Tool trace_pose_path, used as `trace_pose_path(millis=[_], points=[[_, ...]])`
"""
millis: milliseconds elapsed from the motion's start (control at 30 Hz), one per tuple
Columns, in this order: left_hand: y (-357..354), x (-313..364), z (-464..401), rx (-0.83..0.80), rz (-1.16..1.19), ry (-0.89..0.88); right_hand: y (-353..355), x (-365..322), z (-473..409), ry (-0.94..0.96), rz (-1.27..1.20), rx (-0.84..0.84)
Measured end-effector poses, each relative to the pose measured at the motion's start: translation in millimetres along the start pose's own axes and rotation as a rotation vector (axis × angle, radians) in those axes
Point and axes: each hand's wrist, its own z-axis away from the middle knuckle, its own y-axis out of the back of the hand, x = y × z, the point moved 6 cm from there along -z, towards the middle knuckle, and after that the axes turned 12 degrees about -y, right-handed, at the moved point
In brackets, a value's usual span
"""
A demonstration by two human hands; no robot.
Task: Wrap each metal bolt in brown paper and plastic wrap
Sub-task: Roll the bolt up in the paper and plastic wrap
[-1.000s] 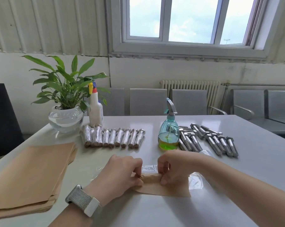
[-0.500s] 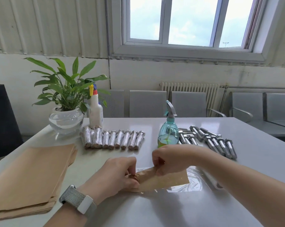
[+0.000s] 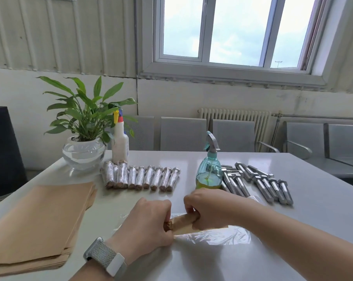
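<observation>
A brown paper roll (image 3: pixel 181 221) lies between my hands over a sheet of clear plastic wrap (image 3: pixel 222 236) on the white table (image 3: pixel 293 250). My left hand (image 3: pixel 147 224) grips the roll's left end and my right hand (image 3: pixel 208 209) curls round its right end. The bolt inside is hidden by the paper. Several bare metal bolts (image 3: pixel 258 183) lie at the right behind my right arm. Several wrapped bolts (image 3: pixel 141 177) sit in a row at the middle left. A stack of brown paper sheets (image 3: pixel 40 224) lies at the left.
A teal spray bottle (image 3: pixel 209 169) with green liquid stands just behind my right hand. A white spray bottle (image 3: pixel 120 142) and a potted plant (image 3: pixel 83 138) in a glass bowl stand at the back left. Grey chairs (image 3: pixel 183 133) line the far side.
The flat paper sheet has been rolled up into a tube between my hands. Both hands have closed round its ends and lifted it slightly off the plastic wrap.
</observation>
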Motion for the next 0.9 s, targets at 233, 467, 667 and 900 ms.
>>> trace_pose_path(millis=[233,467,667,900], points=[[-3.3,-8.2,-0.2,-0.058,-0.007,0.05,0.7,-8.9,2.6,0.08,0.162,0.173],[-1.9,10.9,-4.1,0.04,-0.197,-0.08,-14.5,-4.8,5.8,0.101,0.192,0.309],[5.1,18.8,-3.9,0.153,-0.281,-0.178,-18.7,9.8,7.8,0.055,-0.084,0.336],[1.0,18.0,-4.5,0.105,-0.302,-0.203,-28.8,33.8,10.7,0.101,-0.429,0.248]])
